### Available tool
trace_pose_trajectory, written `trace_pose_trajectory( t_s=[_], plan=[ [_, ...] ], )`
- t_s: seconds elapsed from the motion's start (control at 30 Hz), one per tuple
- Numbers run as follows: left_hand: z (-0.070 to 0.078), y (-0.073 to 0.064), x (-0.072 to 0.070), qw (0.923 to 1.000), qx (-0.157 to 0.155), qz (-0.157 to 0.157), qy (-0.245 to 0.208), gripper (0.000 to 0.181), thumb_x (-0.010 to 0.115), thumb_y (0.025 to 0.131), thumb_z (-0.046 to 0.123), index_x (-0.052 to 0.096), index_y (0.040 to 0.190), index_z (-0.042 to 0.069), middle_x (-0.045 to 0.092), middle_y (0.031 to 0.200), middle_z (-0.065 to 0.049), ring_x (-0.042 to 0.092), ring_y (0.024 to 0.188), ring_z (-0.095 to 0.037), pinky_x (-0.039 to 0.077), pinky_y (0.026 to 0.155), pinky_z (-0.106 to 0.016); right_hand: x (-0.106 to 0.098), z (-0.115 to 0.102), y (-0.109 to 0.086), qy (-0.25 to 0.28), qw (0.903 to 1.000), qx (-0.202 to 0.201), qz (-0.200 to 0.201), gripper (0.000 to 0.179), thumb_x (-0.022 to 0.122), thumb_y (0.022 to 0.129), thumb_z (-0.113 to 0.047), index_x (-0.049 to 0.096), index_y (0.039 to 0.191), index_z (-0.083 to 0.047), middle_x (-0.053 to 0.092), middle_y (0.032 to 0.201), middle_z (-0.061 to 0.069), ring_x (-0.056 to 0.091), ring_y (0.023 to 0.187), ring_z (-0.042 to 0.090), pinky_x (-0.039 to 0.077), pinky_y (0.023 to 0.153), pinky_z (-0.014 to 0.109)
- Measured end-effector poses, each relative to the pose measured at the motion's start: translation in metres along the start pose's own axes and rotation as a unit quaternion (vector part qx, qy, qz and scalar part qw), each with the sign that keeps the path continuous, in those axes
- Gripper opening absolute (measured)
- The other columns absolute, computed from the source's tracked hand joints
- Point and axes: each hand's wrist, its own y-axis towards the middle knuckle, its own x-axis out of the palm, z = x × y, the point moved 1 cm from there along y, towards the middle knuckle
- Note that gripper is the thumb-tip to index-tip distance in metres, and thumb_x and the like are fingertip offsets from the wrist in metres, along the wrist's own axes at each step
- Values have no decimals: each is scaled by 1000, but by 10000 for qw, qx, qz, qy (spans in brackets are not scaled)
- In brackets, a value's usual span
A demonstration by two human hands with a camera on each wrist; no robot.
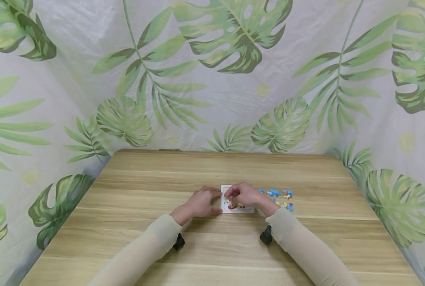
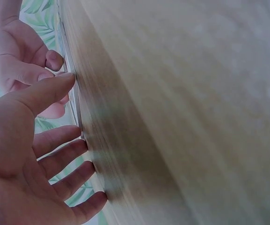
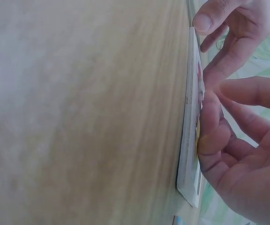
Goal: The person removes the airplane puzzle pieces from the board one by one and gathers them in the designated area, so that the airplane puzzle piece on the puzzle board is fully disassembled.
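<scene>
A small white-bordered puzzle board (image 1: 246,211) lies on the wooden table, with a red and yellow picture partly showing. My left hand (image 1: 203,201) rests at its left side, fingers spread and thumb stretched toward the near left corner. Over the board is my right hand (image 1: 246,194), its thumb and index fingertip brought together close above the picture. In the right wrist view the other fingers (image 3: 214,143) curl down at the board's face. I cannot tell whether a piece sits in that pinch. Loose blue and yellow puzzle pieces (image 1: 274,193) lie just right of the board.
The wooden table (image 1: 219,254) reaches to a leaf-patterned cloth (image 1: 198,115) hanging behind and at both sides. A black wrist device shows under each sleeve, one at the left (image 1: 179,241) and another at the right (image 1: 266,235).
</scene>
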Motion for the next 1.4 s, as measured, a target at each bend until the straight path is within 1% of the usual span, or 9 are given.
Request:
trace_pose_trajectory(
  t_s=[0.13,0.43,0.53,0.77,0.97,1.2,1.4],
  plan=[
    [1,0,-1,10000,-19,-14,-16,61,80,84,34,62,134,4,62,139,-14,53,133,-37,44,112,-49,-1,-1,-2,67,9999,-93,14,25,64,85,3,73,107,-6,70,96,6,58,84,12,48,69,22],
    [1,0,-1,10000,-82,-47,-16,60,80,84,34,63,133,4,61,140,-14,53,133,-36,43,113,-49,-2,-2,-4,171,9996,-197,59,23,65,86,2,72,107,-4,70,96,9,60,83,12,49,69,23],
    [1,0,-1,10000,-49,-42,-5,60,80,84,34,63,133,4,62,139,-14,53,133,-36,43,113,-49,-2,0,-3,133,9996,-216,105,22,66,86,2,73,105,-5,70,96,8,60,84,12,50,69,23],
    [0,-1,0,9999,137,52,61,59,81,83,33,64,130,2,64,136,-15,54,132,-37,44,112,-49,-2,3,-1,110,9993,-334,142,20,67,85,3,73,104,-4,72,95,7,62,85,11,51,72,23],
    [0,-1,0,9999,146,52,37,59,80,83,33,64,130,2,64,136,-15,53,132,-37,44,112,-49,-3,4,-1,86,9991,-384,133,22,68,84,3,73,104,-4,72,94,6,62,84,10,51,72,23],
    [1,-2,-1,10000,89,-7,36,60,80,83,33,64,131,2,62,138,-15,52,133,-37,44,112,-51,-3,4,0,27,9993,-358,127,18,69,84,2,75,99,-7,72,92,3,62,83,10,51,70,23],
    [0,-2,0,9999,96,37,-11,60,80,83,34,64,132,2,62,138,-15,52,133,-38,43,112,-50,-3,4,1,3,9992,-392,121,18,70,84,2,75,99,-7,72,91,4,62,83,10,51,69,23]
  ],
)
